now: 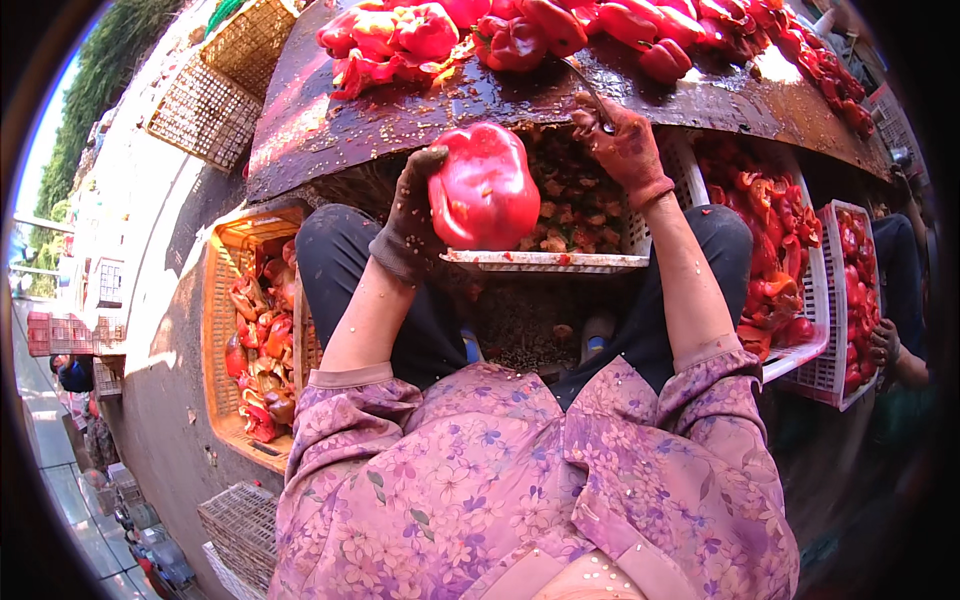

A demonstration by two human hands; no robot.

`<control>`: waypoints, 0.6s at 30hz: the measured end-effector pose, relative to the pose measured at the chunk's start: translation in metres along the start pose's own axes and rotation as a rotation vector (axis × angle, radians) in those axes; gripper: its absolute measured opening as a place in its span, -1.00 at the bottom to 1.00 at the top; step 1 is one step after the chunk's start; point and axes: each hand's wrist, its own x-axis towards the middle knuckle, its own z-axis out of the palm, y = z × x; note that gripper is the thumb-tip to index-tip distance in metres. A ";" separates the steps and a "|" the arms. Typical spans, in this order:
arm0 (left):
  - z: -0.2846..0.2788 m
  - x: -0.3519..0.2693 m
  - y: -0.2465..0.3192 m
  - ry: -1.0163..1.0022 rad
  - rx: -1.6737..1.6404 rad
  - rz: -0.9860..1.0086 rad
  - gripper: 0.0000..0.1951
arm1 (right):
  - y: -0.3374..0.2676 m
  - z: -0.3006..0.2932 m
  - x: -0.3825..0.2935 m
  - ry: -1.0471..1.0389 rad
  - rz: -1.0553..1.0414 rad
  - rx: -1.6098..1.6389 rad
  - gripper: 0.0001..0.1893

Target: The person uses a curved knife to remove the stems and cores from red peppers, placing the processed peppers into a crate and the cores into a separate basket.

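Observation:
A whole red bell pepper [486, 187] rests in my gloved left hand [414, 214], raised over the near rim of a white plastic crate [555, 259]. Cut-out pepper cores and seeds [574, 210] fill that crate, which stands between my knees below the table edge. My right hand [622, 146], in a red-stained glove, grips a thin curved metal tool [589, 86] whose far end points up toward the table. The tool and the pepper are apart. More red peppers [517, 37] lie along the wet, seed-strewn tabletop [360, 139] in front of me.
To my left stands an orange crate [217, 337] of pepper pieces. White crates [795, 360] of red peppers [780, 247] are on my right, where another person's gloved hand [885, 343] touches one. Yellowish crates [206, 112] stand beyond the table's left side; stacked crates [240, 525] sit behind left.

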 end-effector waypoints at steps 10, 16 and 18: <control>-0.004 0.019 -0.017 -0.191 -0.186 -0.093 -0.42 | -0.078 0.006 -0.023 -0.386 -0.276 0.201 -0.28; -0.011 0.025 -0.019 -0.070 0.064 -0.035 -0.49 | -0.082 -0.018 -0.022 -0.430 0.158 0.793 -0.47; -0.008 0.022 -0.019 -0.066 0.039 -0.107 -0.51 | -0.069 -0.026 -0.018 -0.397 0.309 0.670 -0.59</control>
